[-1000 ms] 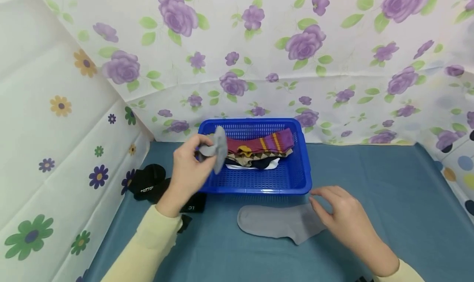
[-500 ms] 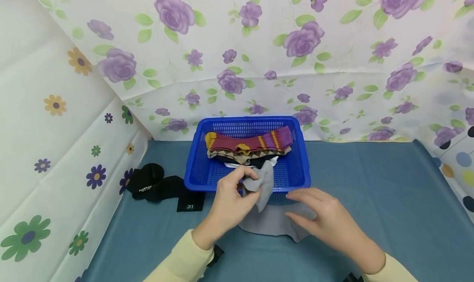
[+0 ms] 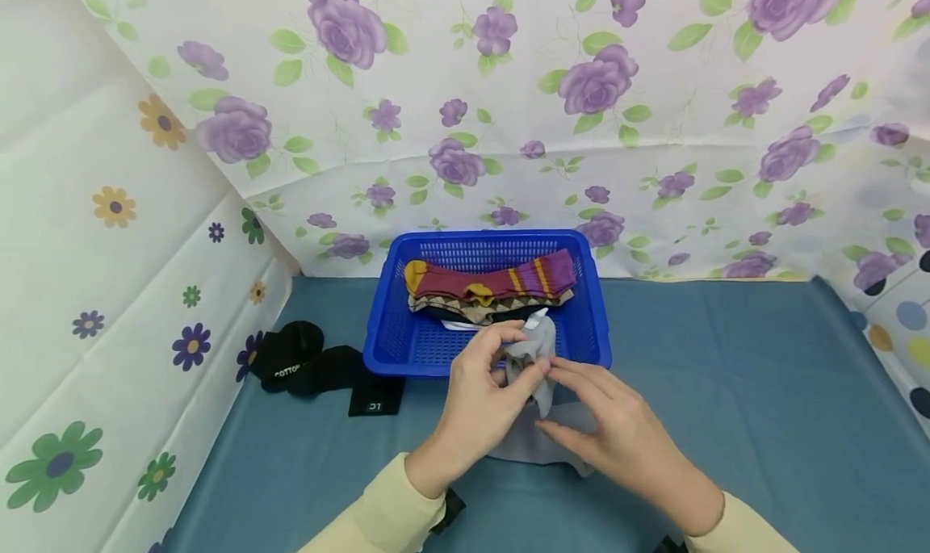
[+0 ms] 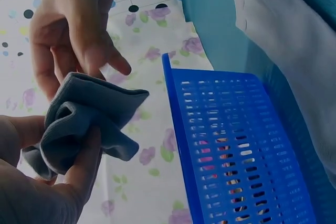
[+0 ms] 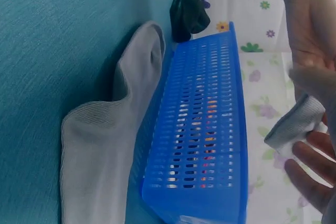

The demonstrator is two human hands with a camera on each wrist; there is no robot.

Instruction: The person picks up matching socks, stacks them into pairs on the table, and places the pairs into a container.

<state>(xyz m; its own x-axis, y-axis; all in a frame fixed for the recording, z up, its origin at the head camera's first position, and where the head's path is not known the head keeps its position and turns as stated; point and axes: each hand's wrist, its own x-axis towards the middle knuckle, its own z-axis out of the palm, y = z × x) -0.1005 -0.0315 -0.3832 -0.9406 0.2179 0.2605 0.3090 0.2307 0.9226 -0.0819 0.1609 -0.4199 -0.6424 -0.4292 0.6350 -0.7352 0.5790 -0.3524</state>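
Note:
My left hand (image 3: pixel 475 400) pinches a bunched grey sock (image 3: pixel 539 341) between thumb and fingers, raised over the near rim of the blue basket (image 3: pixel 429 358). Beside it is my right hand (image 3: pixel 621 428), fingers fairly straight and the thumb apart, its fingertips at the sock's right side. The left wrist view shows folds in the held sock (image 4: pixel 86 121). A second grey sock (image 3: pixel 534 444) lies flat on the table in front of the basket, partly hidden by the hands; its ribbed cuff shows in the right wrist view.
Inside the basket lie maroon and purple striped socks (image 3: pixel 501 280), with patterned, black and white ones in front. Black socks (image 3: pixel 305 363), one lettered, lie on the teal tablecloth (image 3: pixel 726 391) left of the basket. Flowered sheets (image 3: pixel 676 214) stand behind and at the sides.
My left hand has carried the bunched grey sock from the basket's left side rightward and toward me. My right hand has shifted left to meet it.

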